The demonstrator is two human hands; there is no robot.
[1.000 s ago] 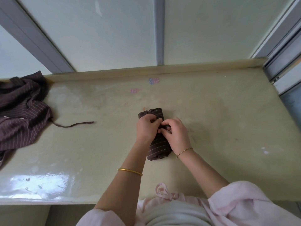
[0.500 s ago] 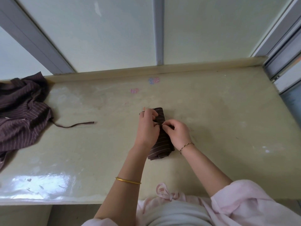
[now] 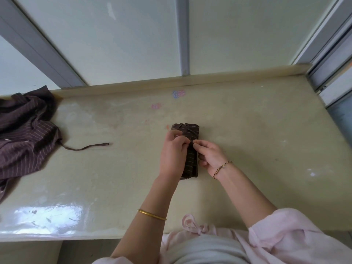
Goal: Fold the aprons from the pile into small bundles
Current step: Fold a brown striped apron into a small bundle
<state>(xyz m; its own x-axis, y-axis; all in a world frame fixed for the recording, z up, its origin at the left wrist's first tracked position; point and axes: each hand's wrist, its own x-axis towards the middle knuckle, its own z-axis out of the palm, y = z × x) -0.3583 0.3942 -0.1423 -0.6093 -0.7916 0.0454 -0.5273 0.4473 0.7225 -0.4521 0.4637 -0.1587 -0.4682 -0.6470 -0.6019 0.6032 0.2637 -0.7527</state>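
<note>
A dark brown pinstriped apron, folded into a narrow bundle [image 3: 187, 130], lies in the middle of the pale countertop [image 3: 257, 141], with its strap wound across the far end. My left hand [image 3: 174, 153] grips the bundle's left side, fingers curled over the strap. My right hand [image 3: 208, 155] pinches the strap at the bundle's middle, fingertips meeting those of the left hand. The bundle's middle is hidden under both hands. A crumpled pile of the same striped aprons [image 3: 24, 130] sits at the far left.
A loose strap [image 3: 85, 147] trails right from the pile across the counter. A raised lip and pale wall panels close the back; a window frame [image 3: 331, 73] bounds the right. Faint pink and blue marks [image 3: 178, 93] dot the surface.
Both hands have shifted slightly along the bundle, working the strap. More of the wrapped far end shows now than a second ago. The pile has not moved.
</note>
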